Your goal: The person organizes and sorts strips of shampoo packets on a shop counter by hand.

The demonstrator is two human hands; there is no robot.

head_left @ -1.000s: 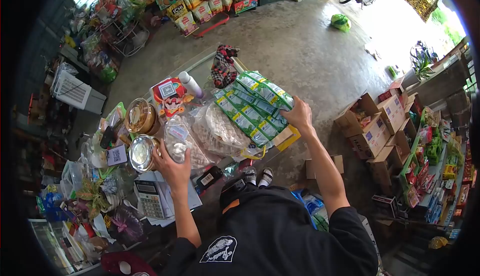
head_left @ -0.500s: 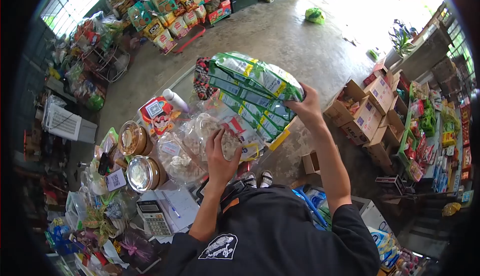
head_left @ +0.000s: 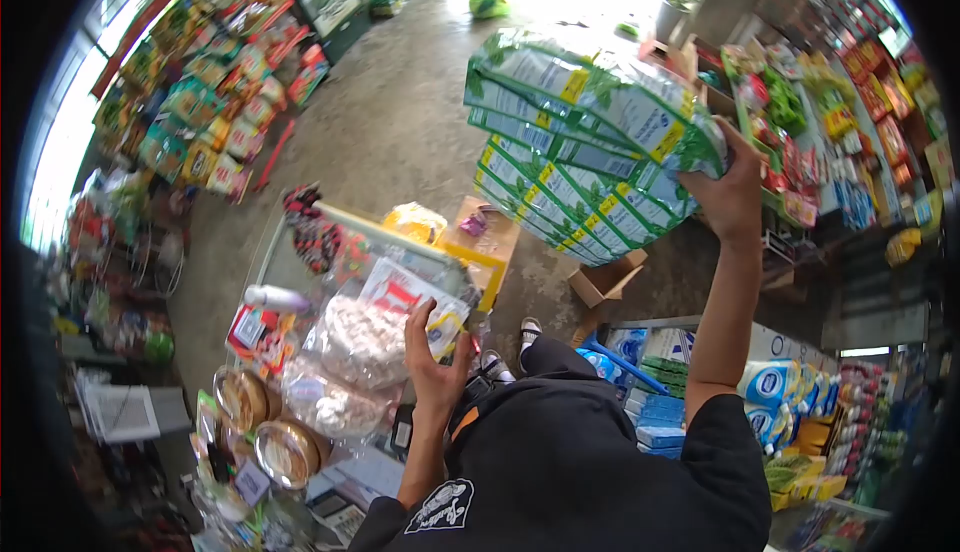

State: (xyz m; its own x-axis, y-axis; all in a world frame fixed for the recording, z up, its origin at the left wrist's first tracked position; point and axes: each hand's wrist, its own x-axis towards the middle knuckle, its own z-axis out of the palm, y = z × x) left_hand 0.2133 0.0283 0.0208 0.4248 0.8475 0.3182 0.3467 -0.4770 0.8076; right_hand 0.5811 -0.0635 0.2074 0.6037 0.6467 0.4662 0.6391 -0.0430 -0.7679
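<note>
My right hand grips the right end of a plastic-wrapped bundle of green-and-white packs. Yellow labels mark the bundle, which is held up above the floor, beyond the right edge of the table. Nothing is in my left hand; its fingers are apart. It hovers close to a clear plastic bag of pale pieces on the table. A second such bag lies nearer to me. Just beyond my left fingers is a white bag with red print.
Two round-lidded jars and a white bottle stand on the table's left side, near a calculator. An open cardboard box sits on the floor. Blue-and-white packs are stacked at my right. Snack shelves line the far left.
My right hand has carried the green-and-white bundle off the table to the right. The view has turned right, and my left hand now sits beside the bags instead of over them.
</note>
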